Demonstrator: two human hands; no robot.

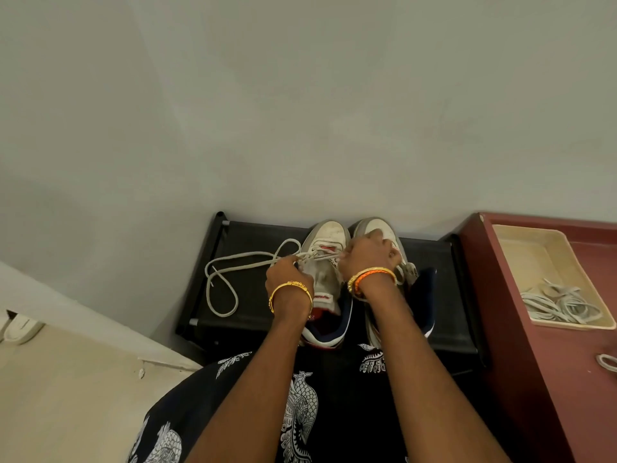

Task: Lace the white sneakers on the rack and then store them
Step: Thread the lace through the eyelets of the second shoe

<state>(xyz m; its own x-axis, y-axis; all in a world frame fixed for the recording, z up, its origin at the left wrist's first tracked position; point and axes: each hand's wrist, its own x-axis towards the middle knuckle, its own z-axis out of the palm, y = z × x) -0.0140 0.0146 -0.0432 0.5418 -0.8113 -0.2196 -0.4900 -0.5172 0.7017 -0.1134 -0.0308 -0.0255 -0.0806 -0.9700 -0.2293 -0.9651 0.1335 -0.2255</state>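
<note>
Two white sneakers stand side by side, toes to the wall, on top of a black shoe rack [253, 235]. The left sneaker [329, 238] has a red-trimmed tongue and a navy lining. A long off-white lace [230, 262] runs from its lower eyelets and lies in loops on the rack to the left. My left hand [287, 275] pinches this lace at the sneaker's left side. My right hand [370, 253] pinches the lace at the sneaker's right eyelets and covers much of the right sneaker [377, 227].
A maroon cabinet [500, 329] stands right of the rack, with a cream tray [521, 242] on top holding a bundle of spare laces [557, 305]. A grey wall is just behind the rack. A cream step lies to the left.
</note>
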